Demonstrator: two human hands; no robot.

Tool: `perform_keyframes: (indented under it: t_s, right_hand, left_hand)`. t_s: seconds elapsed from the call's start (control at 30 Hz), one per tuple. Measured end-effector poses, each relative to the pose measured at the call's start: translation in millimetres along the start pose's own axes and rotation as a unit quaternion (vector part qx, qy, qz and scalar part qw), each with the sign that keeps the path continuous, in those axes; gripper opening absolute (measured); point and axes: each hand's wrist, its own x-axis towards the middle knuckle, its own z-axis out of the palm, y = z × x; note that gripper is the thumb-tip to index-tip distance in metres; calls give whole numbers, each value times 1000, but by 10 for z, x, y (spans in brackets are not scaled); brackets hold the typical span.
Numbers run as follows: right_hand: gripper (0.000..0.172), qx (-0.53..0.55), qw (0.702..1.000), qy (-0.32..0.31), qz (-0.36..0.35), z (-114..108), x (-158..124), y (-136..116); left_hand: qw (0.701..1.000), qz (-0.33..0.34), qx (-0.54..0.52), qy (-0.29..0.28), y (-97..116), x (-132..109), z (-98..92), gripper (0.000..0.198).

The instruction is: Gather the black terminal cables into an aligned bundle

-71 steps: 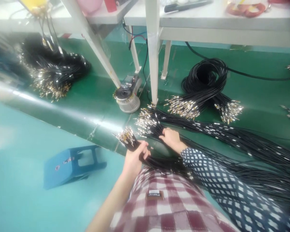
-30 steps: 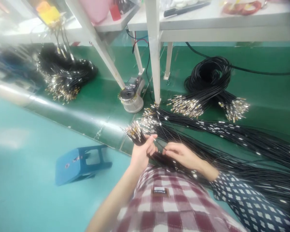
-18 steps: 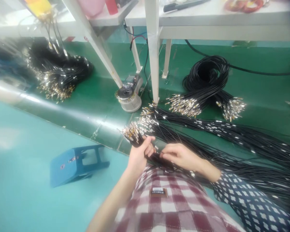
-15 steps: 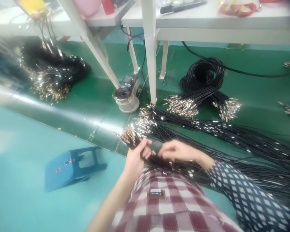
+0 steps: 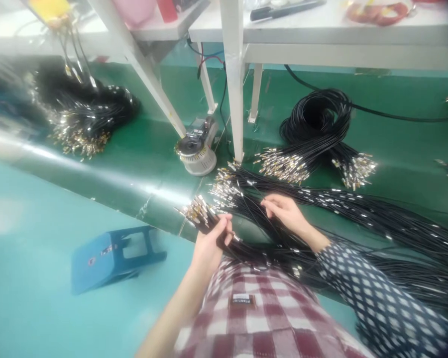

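My left hand (image 5: 213, 241) is wrapped around a bundle of thin black cables (image 5: 205, 226), just below their gold and silver metal ends. The rest of that bundle trails to the right across my checked apron. Thumb and fingertips of my right hand (image 5: 285, 214) are pinched on what looks like a single thin black cable (image 5: 254, 188), above the loose cables. Beyond the hands, a long pile of black cables (image 5: 343, 204) lies stretched to the right, with its metal ends (image 5: 224, 189) gathered near my left hand.
A coiled cable bundle (image 5: 317, 117) lies under the white table (image 5: 339, 35). Near the table leg (image 5: 233, 89) stands a round grey device (image 5: 197, 151). More cables (image 5: 85, 114) are heaped at left. A blue plastic stool (image 5: 108, 258) is on the floor.
My right hand has moved up and away from the held bundle to the pile beyond it. The left hand keeps its hold in nearly the same place.
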Motion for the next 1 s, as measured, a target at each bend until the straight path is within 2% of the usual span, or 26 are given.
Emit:
perform_keyframes:
  t_s: [0.13,0.27,0.4,0.5,0.6,0.63,0.67,0.73,0.8,0.83,0.93,1.0]
  right_hand:
    - [29,79,992,-90,-40,-25,-479,-181]
    - [27,46,989,-135,-49,84,-704,-196]
    - [24,8,985,-160,-67,177,-765,-222]
    - [23,-5,977,-200,-70,165,-777,-275]
    - [25,-12,960,-271,-73,101,-681,-294]
    - [26,-20,960,-271,-72,84,-606,-281]
    - [27,-41,967,-245,-62,75,-509,-255]
    - [26,-113,984,-135,-16,90,-263,-166]
    - [23,-183,982,-21,42,151,7,-42]
    - [21,-204,977,17,65,192,129,24]
    - [17,-208,971,52,107,302,371,195]
    - [20,-189,973,53,120,319,404,262]
  left_hand:
    - [1000,6,0,-14,4,-2,41,23]
    - [1000,16,2,-16,25,-30,94,28]
    - [1000,16,-3,-2,12,-42,101,23]
    - [1000,12,-1,10,1,-44,92,21]
    - [1000,6,2,21,13,-47,73,21]
    - [1000,5,3,23,18,-47,61,21]
    - [1000,4,6,26,21,-46,45,21]
    - [999,3,15,36,17,-47,9,22]
    - [999,7,24,48,-6,-61,-20,24]
    - [998,16,30,53,-23,-75,-28,24]
    - [993,76,74,44,-82,-121,-26,20]
    - [987,113,101,44,-117,-126,-18,18]
